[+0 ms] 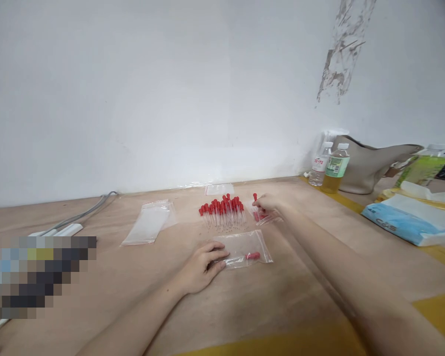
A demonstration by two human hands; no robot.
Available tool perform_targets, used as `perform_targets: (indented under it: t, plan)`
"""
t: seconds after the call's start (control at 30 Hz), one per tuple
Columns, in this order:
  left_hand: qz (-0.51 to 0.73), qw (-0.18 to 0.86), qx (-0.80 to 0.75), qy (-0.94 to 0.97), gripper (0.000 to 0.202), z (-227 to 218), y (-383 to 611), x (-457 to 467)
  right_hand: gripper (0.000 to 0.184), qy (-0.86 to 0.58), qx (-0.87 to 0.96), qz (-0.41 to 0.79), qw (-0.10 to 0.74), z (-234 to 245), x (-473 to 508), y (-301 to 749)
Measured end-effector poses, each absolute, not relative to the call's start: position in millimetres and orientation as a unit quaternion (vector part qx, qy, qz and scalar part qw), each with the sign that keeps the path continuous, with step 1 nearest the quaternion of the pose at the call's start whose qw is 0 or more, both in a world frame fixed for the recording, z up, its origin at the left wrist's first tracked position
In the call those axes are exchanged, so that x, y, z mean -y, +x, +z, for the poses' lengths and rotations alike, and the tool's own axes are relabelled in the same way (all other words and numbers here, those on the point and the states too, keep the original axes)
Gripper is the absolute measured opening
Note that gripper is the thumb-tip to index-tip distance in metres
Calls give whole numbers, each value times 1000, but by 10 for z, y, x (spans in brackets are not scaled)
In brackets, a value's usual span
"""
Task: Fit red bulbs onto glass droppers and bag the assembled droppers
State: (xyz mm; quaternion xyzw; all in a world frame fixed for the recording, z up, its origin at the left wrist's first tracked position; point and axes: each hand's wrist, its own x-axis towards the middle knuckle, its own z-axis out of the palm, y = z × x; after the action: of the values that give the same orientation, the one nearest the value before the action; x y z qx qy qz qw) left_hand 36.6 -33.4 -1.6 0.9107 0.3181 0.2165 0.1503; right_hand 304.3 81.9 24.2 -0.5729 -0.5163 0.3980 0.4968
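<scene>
My left hand (203, 266) lies with fingers apart on the left edge of a clear zip bag (241, 244). Inside that bag is a red rubber bulb piece (252, 255); any clear tube on it is hard to make out. My right hand (267, 203) is closed in a pinch on a glass dropper (255, 197), its red bulb pointing up. Beneath the right hand is another clear bag (271, 218) with red bulbs in it. Between and beyond my hands lies a pile of red-bulbed droppers (222, 210), bulbs towards the wall.
A stack of clear bags (146, 225) lies left of the pile, and one more bag (219, 189) is by the wall. Bottles (335, 170), a grey bag-like object (367, 165) and a blue tissue pack (404, 222) stand right. Cables (85, 212) and a blurred-out patch are left.
</scene>
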Motion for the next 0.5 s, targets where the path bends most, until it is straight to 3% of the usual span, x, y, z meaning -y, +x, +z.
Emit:
perform_targets:
  t: [0.13, 0.23, 0.3, 0.37, 0.5]
  plan:
    - [210, 149, -326, 910, 30, -23, 374, 317, 18, -553, 519, 440, 482, 154, -272, 3306]
    - [208, 144, -329, 910, 30, -19, 380, 306, 27, -506, 508, 394, 576, 23, 55, 3336]
    - [207, 144, -329, 910, 31, -18, 381, 305, 41, -497, 471, 358, 635, -54, 173, 3303]
    - [205, 146, -330, 910, 31, -20, 378, 307, 50, -504, 440, 344, 659, -108, 221, 3259]
    - [204, 149, -334, 908, 31, -27, 374, 312, 46, -500, 423, 364, 662, -167, 226, 3165]
